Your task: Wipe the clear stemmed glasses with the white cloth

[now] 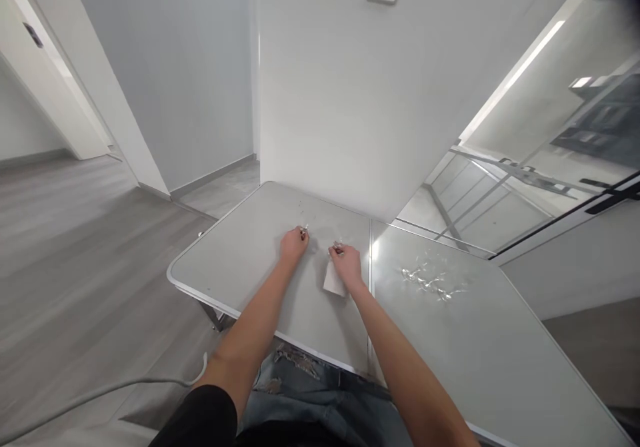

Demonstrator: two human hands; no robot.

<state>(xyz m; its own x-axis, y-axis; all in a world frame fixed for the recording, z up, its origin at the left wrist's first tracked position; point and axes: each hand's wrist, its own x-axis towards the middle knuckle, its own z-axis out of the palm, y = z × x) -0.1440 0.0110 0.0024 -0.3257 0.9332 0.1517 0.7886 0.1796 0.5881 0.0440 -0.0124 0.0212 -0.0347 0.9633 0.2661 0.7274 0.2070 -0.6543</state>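
Observation:
My left hand is closed in a pinch above the left panel of the grey folding table. At its fingertips is a small shiny, clear-looking piece, too small to name. A short way to the right, my right hand also pinches a small shiny piece, mostly covered by the fingers. Below that hand shows a small white block or box, partly hidden by it; whether the hand touches it I cannot tell. The two hands are apart.
Several clear, shiny pieces lie in a cluster on the right panel, past the table's seam. A white wall stands behind the table, glass panels to the right. A pale cable runs at lower left.

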